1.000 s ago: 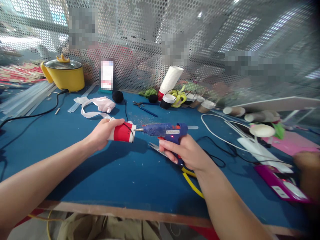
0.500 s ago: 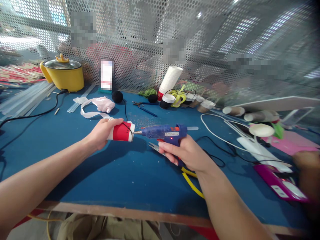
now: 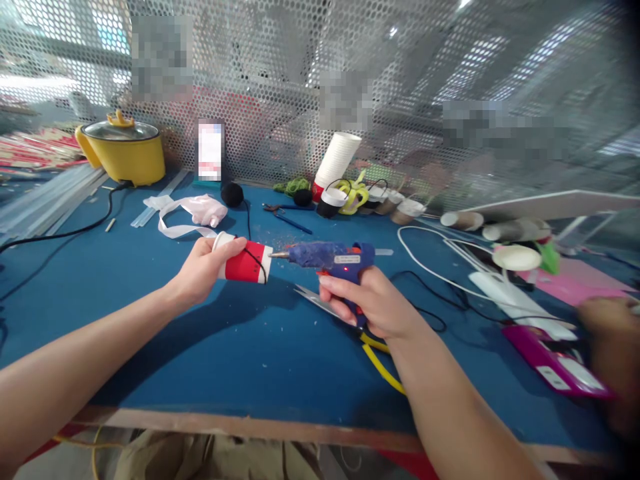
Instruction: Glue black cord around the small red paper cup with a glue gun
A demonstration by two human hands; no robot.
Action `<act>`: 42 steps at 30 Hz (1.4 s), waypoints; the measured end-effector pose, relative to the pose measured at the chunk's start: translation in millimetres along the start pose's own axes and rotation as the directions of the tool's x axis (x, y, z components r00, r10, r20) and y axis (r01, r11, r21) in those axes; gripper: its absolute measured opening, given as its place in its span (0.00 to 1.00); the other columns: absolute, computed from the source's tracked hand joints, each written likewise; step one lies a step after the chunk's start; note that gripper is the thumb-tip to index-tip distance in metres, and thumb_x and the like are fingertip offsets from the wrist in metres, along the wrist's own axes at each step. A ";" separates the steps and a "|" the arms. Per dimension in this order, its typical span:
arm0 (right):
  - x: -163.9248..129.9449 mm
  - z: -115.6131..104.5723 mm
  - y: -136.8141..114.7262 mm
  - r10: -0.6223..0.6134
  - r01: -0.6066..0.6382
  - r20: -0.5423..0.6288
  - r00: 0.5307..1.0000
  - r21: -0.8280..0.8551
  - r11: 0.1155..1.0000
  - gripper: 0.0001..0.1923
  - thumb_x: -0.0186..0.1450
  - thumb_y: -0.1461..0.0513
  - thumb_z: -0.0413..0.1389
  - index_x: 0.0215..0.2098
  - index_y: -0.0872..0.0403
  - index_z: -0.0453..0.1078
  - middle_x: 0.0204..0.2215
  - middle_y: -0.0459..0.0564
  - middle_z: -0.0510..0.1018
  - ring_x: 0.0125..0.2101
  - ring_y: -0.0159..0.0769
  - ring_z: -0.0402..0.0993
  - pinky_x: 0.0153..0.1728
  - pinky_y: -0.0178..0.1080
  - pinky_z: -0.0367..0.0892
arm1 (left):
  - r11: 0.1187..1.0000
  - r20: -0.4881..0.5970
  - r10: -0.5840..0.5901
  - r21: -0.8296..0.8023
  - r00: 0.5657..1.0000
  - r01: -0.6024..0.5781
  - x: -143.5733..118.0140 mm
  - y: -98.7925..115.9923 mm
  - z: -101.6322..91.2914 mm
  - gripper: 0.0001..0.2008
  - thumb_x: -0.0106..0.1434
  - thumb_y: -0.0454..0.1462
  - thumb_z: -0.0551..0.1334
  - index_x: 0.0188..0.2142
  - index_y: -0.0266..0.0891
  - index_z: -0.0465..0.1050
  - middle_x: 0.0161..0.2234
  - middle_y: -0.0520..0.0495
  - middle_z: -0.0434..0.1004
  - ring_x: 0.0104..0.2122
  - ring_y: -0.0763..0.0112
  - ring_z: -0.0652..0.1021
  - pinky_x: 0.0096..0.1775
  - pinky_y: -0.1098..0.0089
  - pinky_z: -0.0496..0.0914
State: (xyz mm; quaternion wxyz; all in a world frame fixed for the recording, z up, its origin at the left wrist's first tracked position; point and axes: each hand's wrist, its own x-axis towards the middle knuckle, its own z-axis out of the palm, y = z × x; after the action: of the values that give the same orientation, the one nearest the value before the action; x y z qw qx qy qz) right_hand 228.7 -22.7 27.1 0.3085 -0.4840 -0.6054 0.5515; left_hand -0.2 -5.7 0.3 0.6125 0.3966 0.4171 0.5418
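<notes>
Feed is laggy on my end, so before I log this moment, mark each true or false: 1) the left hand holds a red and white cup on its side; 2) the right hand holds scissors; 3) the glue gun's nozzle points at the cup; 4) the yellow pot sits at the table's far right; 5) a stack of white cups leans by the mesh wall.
1) True: the left hand grips the red and white cup, held sideways.
2) False: the right hand holds the blue glue gun; scissors lie on the blue table under it.
3) True: its tip is at the cup's open end.
4) False: the yellow pot is far left.
5) True: the stack of white cups leans there.
</notes>
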 end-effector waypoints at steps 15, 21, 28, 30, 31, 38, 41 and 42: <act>-3.8 -1.2 -0.7 0.002 -0.003 -0.027 1.000 -0.052 0.999 0.16 0.55 0.54 0.58 0.18 0.58 0.66 0.08 0.40 0.63 0.08 0.21 0.55 0.10 0.28 0.49 | 0.997 0.044 0.065 0.030 0.997 -0.066 1.6 -3.6 -4.4 0.12 0.49 0.41 0.65 0.18 0.34 0.71 0.16 0.52 0.73 0.15 0.79 0.69 0.20 0.77 0.62; -3.3 -2.2 -1.8 0.015 -0.015 -0.013 1.000 -0.040 0.999 0.16 0.55 0.54 0.58 0.18 0.57 0.66 0.08 0.41 0.64 0.08 0.21 0.55 0.10 0.28 0.50 | 0.995 0.048 0.084 0.045 0.995 -0.086 2.0 -5.9 -7.3 0.12 0.50 0.42 0.65 0.18 0.34 0.72 0.16 0.52 0.73 0.16 0.79 0.69 0.20 0.77 0.61; -0.5 1.6 -2.0 -0.014 0.016 -0.029 0.999 0.036 0.999 0.15 0.56 0.55 0.56 0.19 0.58 0.66 0.07 0.40 0.63 0.08 0.22 0.54 0.09 0.28 0.48 | 0.996 0.060 0.076 0.048 0.995 -0.079 -0.7 -4.8 -3.9 0.12 0.49 0.41 0.65 0.17 0.34 0.71 0.16 0.52 0.72 0.16 0.79 0.68 0.20 0.77 0.61; -0.4 2.7 0.2 -0.012 0.013 -0.013 1.000 0.044 0.999 0.15 0.57 0.55 0.56 0.20 0.58 0.67 0.07 0.40 0.63 0.08 0.21 0.54 0.10 0.28 0.48 | 0.997 0.049 0.064 0.033 0.997 -0.066 -1.1 -4.1 -2.4 0.12 0.48 0.41 0.65 0.17 0.34 0.71 0.16 0.52 0.73 0.16 0.79 0.69 0.21 0.77 0.61; -0.5 3.1 1.1 -0.010 0.011 -0.009 1.000 0.048 0.999 0.15 0.57 0.56 0.56 0.20 0.58 0.67 0.07 0.40 0.63 0.08 0.21 0.54 0.10 0.28 0.48 | 0.998 0.041 0.056 0.023 0.998 -0.057 -1.1 -3.8 -1.8 0.12 0.48 0.41 0.66 0.17 0.34 0.71 0.16 0.52 0.73 0.16 0.78 0.69 0.21 0.77 0.61; -3.2 2.3 3.0 -0.024 0.024 0.012 1.000 0.014 1.000 0.14 0.57 0.55 0.57 0.21 0.58 0.67 0.08 0.40 0.63 0.08 0.21 0.55 0.10 0.28 0.49 | 0.999 0.004 0.012 -0.037 1.000 -0.011 -0.6 -1.1 0.2 0.12 0.46 0.41 0.66 0.17 0.34 0.70 0.15 0.52 0.72 0.16 0.79 0.69 0.21 0.77 0.62; -3.9 1.7 3.1 -0.023 0.023 0.016 1.000 -0.010 1.000 0.15 0.57 0.54 0.57 0.21 0.59 0.68 0.08 0.40 0.63 0.08 0.22 0.55 0.10 0.29 0.49 | 0.999 0.005 0.012 -0.037 1.000 -0.012 -0.7 -1.0 -0.1 0.12 0.46 0.41 0.67 0.17 0.33 0.71 0.16 0.51 0.73 0.16 0.79 0.70 0.21 0.78 0.61; -3.9 1.6 3.0 -0.023 0.023 0.015 1.000 -0.014 1.000 0.15 0.56 0.54 0.57 0.21 0.59 0.68 0.08 0.40 0.63 0.08 0.22 0.55 0.10 0.29 0.49 | 0.999 0.009 0.014 -0.034 1.000 -0.014 -0.7 -1.1 -0.2 0.12 0.46 0.41 0.66 0.17 0.33 0.71 0.15 0.51 0.72 0.16 0.79 0.69 0.20 0.78 0.61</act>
State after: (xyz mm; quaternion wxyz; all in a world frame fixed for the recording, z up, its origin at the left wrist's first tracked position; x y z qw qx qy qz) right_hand 229.2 -27.2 24.5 0.3068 -0.4749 -0.6170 0.5474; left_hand -0.1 -6.5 -0.7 0.6172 0.3916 0.4025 0.5511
